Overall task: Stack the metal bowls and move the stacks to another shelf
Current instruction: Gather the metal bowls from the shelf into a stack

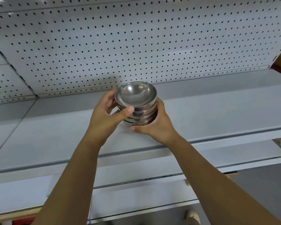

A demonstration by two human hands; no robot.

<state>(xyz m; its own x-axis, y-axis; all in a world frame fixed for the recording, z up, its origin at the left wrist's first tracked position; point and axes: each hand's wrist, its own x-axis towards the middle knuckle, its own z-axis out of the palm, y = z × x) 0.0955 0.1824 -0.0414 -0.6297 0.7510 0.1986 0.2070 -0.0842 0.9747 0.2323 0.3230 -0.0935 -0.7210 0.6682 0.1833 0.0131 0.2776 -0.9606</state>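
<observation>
Since the stack of bowls (137,109) stands upright right between both hands, low over the shelf (217,108) (can't tell if it's touching), the left hand (104,114) pinches the upper bowls and the right hand (157,125) curls round the bottom, so neither's really nearer.

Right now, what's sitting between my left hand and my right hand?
The stack of metal bowls: in the head view the left hand grips one side and the right hand the other, with nothing else between them.
</observation>
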